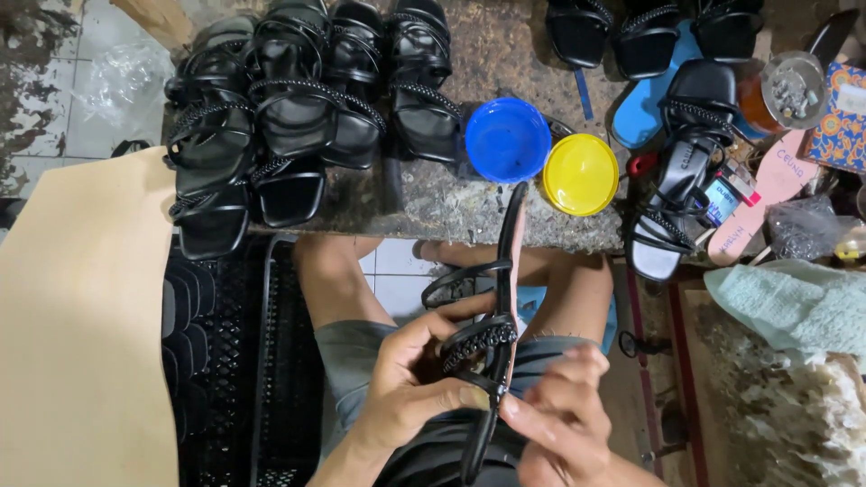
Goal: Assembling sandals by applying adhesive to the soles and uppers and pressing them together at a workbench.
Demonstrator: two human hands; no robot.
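A black strappy sandal [505, 271] with a braided strap is held edge-on over my lap, its toe pointing at the workbench. My left hand [410, 379] grips its straps near the heel, thumb pressed on the strap end. My right hand [564, 415] pinches the same strap end by the small buckle with its fingertips. Both hands touch the sandal.
On the stone workbench [451, 203] lie several finished black sandals [289, 117], a blue lid [507, 140] and a yellow lid [581, 174]. More sandals, a blue insole [642, 108] and a pink insole [767, 194] lie at right. A tan sheet [81, 334] and a black crate [234, 361] are at left.
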